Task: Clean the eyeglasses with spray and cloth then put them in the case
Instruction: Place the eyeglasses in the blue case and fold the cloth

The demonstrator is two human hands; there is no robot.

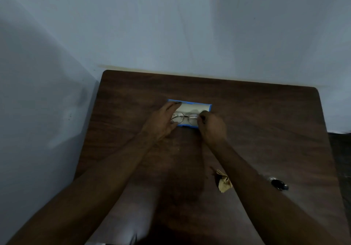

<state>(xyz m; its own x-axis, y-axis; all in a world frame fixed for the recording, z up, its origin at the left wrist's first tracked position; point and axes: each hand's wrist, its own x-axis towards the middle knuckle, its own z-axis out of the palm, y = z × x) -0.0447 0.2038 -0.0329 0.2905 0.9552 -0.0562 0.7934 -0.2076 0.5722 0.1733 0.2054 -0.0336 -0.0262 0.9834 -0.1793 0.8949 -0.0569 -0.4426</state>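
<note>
Forearms reach out over the dark table (133, 93); crumpled cloth (224, 183) and spray bottle (279, 184) lie near; eyeglasses (184, 118) sit in the open blue case (190, 103); left hand (161, 120) fingers spread on the case's end; right hand (211, 125) pinches the frame's end; likely light, thin, bendable wire; hold by the rims, off the lenses.

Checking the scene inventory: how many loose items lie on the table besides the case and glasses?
2: a cloth near the right forearm, and a dark spray bottle further right. The arms may hide more.
</note>
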